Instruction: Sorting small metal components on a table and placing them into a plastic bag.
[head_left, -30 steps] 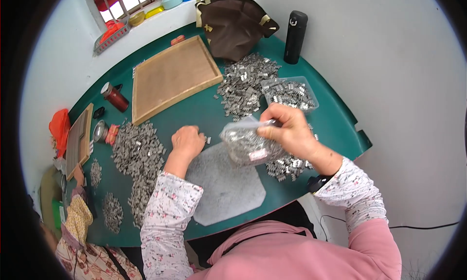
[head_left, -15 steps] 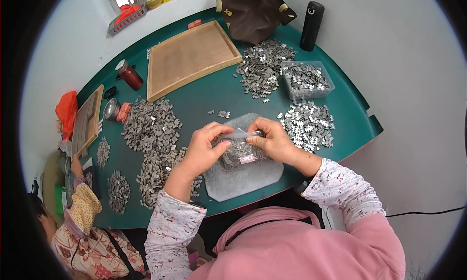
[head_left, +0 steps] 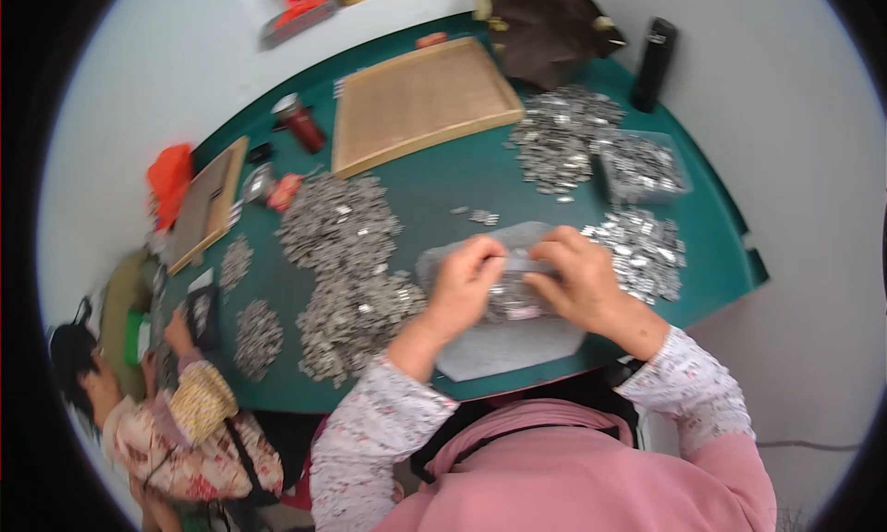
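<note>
A clear plastic bag [head_left: 516,303] full of small metal pieces rests on a grey board [head_left: 506,349] near the table's front edge. My left hand [head_left: 465,290] pinches the left part of its top strip, thumb against curled fingers. At the strip's right side my right hand [head_left: 584,278] grips with bent fingers and thumb. Motion blurs both hands and the bag, so I cannot tell whether its mouth is sealed. Just right of my right hand lies a heap of shiny metal pieces [head_left: 639,255]. Two or three loose pieces [head_left: 482,216] lie beyond the board.
Large heaps of metal pieces [head_left: 337,223] cover the table's left-middle. Farther off are a wooden tray [head_left: 425,102], a full plastic tub [head_left: 645,167], a dark brown bag [head_left: 550,33], a black bottle [head_left: 654,66] and a red flask [head_left: 300,126]. Another person [head_left: 189,430] sits at left.
The view has swung, so the whole scene sits farther right and is blurred. My hands stay at the bag's top strip, with the left fingers curled more tightly.
</note>
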### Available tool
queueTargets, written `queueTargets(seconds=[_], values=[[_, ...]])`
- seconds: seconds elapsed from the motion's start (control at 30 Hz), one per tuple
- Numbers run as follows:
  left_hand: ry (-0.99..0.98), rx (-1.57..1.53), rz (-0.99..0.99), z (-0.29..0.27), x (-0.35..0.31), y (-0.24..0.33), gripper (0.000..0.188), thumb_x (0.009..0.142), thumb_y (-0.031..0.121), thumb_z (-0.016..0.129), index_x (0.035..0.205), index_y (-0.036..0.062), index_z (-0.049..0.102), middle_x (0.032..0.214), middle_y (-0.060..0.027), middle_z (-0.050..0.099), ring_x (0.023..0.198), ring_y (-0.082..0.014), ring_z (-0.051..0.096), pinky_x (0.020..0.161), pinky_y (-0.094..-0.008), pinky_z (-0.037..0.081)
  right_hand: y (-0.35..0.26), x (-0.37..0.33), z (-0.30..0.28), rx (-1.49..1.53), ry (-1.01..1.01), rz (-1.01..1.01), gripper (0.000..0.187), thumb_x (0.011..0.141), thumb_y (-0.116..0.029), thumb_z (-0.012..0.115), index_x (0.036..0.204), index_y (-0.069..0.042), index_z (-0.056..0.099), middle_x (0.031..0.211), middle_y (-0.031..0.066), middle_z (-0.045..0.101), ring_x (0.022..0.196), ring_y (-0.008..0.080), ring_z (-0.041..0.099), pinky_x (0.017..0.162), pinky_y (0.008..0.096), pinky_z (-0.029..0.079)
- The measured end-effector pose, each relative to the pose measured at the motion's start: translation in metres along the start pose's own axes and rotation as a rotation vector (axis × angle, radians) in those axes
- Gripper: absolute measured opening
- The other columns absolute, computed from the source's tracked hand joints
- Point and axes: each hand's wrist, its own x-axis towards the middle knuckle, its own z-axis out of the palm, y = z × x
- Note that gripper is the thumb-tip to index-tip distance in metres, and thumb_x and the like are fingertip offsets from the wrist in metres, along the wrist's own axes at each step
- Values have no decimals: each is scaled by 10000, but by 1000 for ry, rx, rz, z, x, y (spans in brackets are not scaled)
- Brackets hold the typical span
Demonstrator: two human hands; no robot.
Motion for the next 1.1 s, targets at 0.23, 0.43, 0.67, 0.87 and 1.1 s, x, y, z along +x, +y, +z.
queueTargets(seconds=[0.23,0.43,0.67,0.87,1.1], values=[[-39,89,165,8,-3,23,65,881,18,600,942,-4,599,865,-95,575,811,-205,589,717,-321,473,-4,0,-10,144,-57,68,214,746,-10,758,821,-30,558,769,111,566,681,291,584,571,380,459],[-95,177,259,-7,-9,30,169,812,-9,674,970,-9,611,886,-124,591,850,-273,614,729,-363,500,-13,8,-8,36,17,-143,209,748,5,734,810,-37,538,770,98,566,670,294,575,559,386,446],[-107,288,376,-11,-8,33,207,768,11,715,949,-14,618,878,-141,589,813,-311,595,715,-382,494,-18,6,-6,-84,64,-173,219,748,10,732,842,-40,541,767,98,577,636,282,588,521,365,455],[-26,237,332,-4,-10,30,165,769,-1,697,914,-12,620,814,-129,580,767,-311,574,688,-382,478,-18,3,-6,76,-9,81,235,747,-23,756,884,-30,565,760,95,574,607,268,587,523,358,460],[40,204,358,2,-14,27,174,764,-25,675,931,-1,631,816,-125,592,769,-304,575,669,-375,476,-22,16,-13,-45,-91,-158,230,733,-79,771,899,-34,618,751,75,562,621,248,581,512,371,444]])
